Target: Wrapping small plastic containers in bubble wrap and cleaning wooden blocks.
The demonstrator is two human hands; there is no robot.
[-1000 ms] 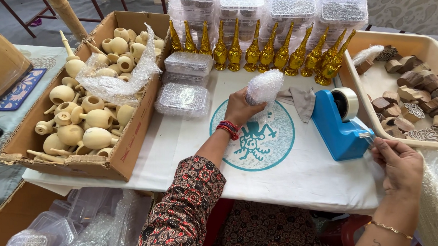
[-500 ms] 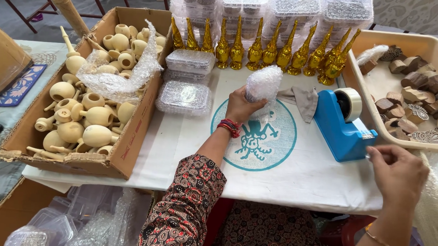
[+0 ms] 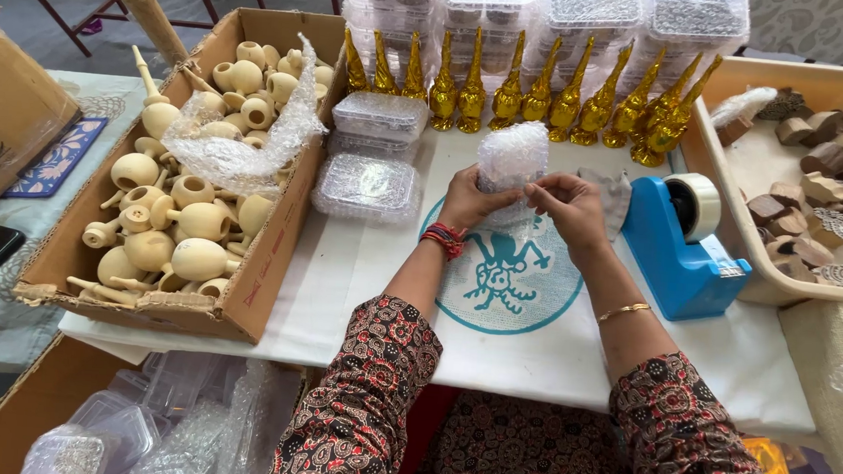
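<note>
a person sits at a desk (image 3: 342,291) covered in white cloth printed with a teal round emblem (image 3: 506,270), seen from above. both hands meet over the middle of the desk on a bubble-wrapped bundle (image 3: 510,160) that stands upright just above the emblem. the left hand (image 3: 470,199), with red thread bangles at the wrist, is curled around the bundle's lower left side, fingers closed on the wrap. the right hand (image 3: 569,204), with a thin gold bangle, pinches the wrap on the bundle's right side, fingertips pressed together (what lies inside the wrap cannot be made out). just right of the hands sits a blue tape dispenser (image 3: 681,246) with a roll of clear tape. behind the bundle runs a row of gold foil-wrapped figures (image 3: 535,94), and behind those, stacks of clear plastic boxes (image 3: 549,8). to the left of the hands lie two more clear lidded boxes (image 3: 373,153), and beyond them an open cardboard box (image 3: 255,286) full of pale wooden pots and a loose sheet of bubble wrap (image 3: 244,146). a beige tray (image 3: 732,186) at the right edge holds carved brown wooden blocks (image 3: 828,181).
</note>
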